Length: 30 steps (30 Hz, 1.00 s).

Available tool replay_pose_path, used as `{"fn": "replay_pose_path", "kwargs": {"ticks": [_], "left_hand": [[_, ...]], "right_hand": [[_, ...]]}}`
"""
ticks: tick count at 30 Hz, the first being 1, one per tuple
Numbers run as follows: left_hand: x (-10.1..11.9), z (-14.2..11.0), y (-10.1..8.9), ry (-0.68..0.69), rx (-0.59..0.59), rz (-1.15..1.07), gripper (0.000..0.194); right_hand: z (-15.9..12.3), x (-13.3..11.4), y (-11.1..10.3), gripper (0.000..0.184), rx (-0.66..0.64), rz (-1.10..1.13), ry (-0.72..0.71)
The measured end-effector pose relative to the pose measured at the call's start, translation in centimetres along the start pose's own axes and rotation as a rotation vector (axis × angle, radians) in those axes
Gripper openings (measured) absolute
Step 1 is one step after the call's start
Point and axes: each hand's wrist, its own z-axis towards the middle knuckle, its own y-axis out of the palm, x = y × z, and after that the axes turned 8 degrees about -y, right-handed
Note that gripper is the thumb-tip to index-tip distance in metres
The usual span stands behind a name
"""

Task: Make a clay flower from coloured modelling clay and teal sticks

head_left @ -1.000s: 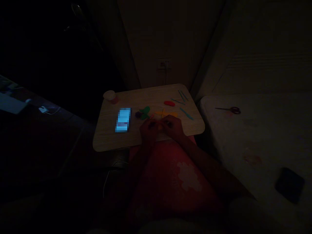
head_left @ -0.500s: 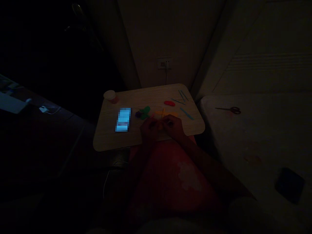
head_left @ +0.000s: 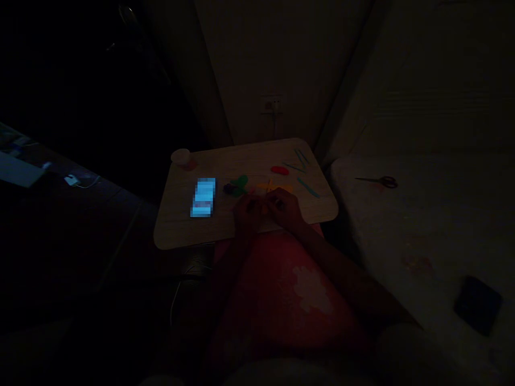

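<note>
The room is very dark. My left hand [head_left: 246,210] and my right hand [head_left: 285,208] meet over the near edge of a small wooden lap table [head_left: 181,225], fingers curled together around something small I cannot make out. Just beyond them lie a yellow-orange clay shape [head_left: 276,187], a green clay piece [head_left: 241,183] with a dark purple lump [head_left: 228,188], and a red clay piece [head_left: 279,170].
A lit phone [head_left: 203,197] lies on the table's left half, with a small pale cup [head_left: 181,156] at the far left corner. Teal modelling tools [head_left: 306,186] lie at the right. Scissors [head_left: 382,182] and a dark object [head_left: 478,304] rest on the bed at right.
Both hands stay at the same spot, with only small shifts of the fingers. The picture has grown slightly dimmer.
</note>
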Motion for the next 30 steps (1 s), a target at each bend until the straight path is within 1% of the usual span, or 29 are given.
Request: {"fn": "replay_pose_path", "kwargs": {"ticks": [4, 9, 11, 14, 16, 21, 25, 28, 30], "left_hand": [[-0.35, 0.04, -0.17, 0.0, 0.025, 0.042, 0.008], [-0.53, 0.05, -0.12, -0.013, 0.081, -0.016, 0.008], [-0.44, 0.02, -0.03, -0.028, 0.071, -0.046, 0.009], [-0.26, -0.04, 0.12, -0.064, 0.055, -0.09, 0.018], [-0.15, -0.06, 0.16, -0.059, 0.046, -0.083, 0.018], [-0.02, 0.01, -0.08, 0.002, 0.024, -0.003, 0.009], [-0.31, 0.03, -0.25, -0.018, 0.06, 0.015, 0.008], [-0.6, 0.03, -0.17, -0.056, 0.102, -0.016, 0.008], [-0.68, 0.03, -0.03, -0.076, 0.102, -0.052, 0.01]], "right_hand": [[-0.04, 0.1, 0.06, 0.011, -0.009, 0.011, 0.027], [-0.13, -0.05, 0.13, 0.016, -0.043, 0.06, 0.092], [-0.14, -0.11, 0.12, 0.016, -0.037, 0.066, 0.124], [-0.16, -0.14, 0.09, 0.016, 0.003, 0.05, 0.159], [-0.16, -0.12, 0.06, 0.016, 0.009, 0.04, 0.156], [-0.12, -0.03, 0.03, 0.015, 0.016, 0.026, 0.121], [-0.12, 0.11, 0.15, 0.014, 0.011, 0.06, 0.09], [-0.14, 0.12, 0.23, 0.017, 0.005, 0.074, 0.118], [-0.14, 0.08, 0.21, 0.018, -0.001, 0.066, 0.142]]}}
